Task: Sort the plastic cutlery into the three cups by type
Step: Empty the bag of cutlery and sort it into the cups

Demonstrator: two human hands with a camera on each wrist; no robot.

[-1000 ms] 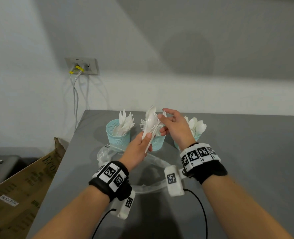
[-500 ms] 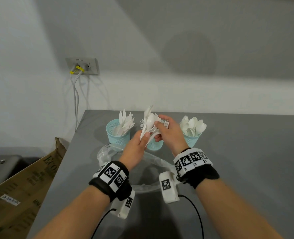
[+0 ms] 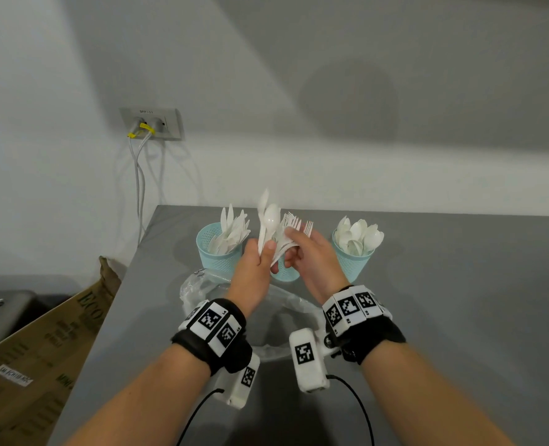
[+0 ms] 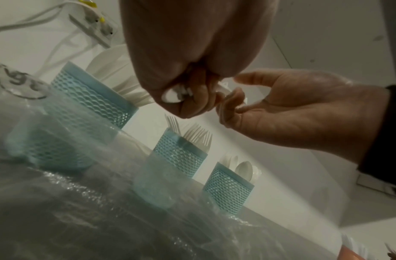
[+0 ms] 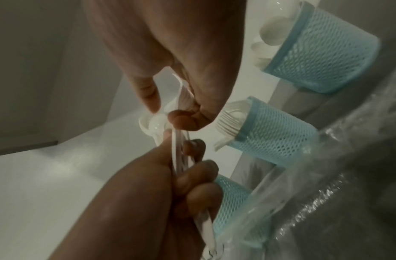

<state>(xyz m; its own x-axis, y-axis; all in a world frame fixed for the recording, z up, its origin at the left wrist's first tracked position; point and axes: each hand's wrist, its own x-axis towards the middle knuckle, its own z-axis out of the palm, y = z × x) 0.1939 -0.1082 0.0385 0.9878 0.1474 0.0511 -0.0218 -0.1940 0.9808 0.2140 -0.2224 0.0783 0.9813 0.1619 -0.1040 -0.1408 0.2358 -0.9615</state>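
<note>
Hands meet above the middle of three teal mesh cups on the grey surface (image 3: 460, 284). The left hand (image 3: 254, 265) is raised with its thumb up, its fingers curled round the handles of a bundle of white plastic cutlery (image 3: 268, 230) whose spoon bowl and knife tips stand upward; from the left wrist view the handle ends poke out below the closed fist. The right hand (image 3: 312, 255) reaches in from the right with the wrist bent, its thumb and fingers pinching one white piece at the bundle's right side; fork tines show just above it, though which piece it grips cannot be told. The left cup (image 3: 218, 255) holds knives, the middle cup (image 3: 284, 273), mostly hidden behind the hands, holds forks, and the right cup (image 3: 352, 262) holds spoons. A crumpled clear plastic bag (image 3: 199, 284) lies on the surface just in front of the cups, beneath both wrists.
</note>
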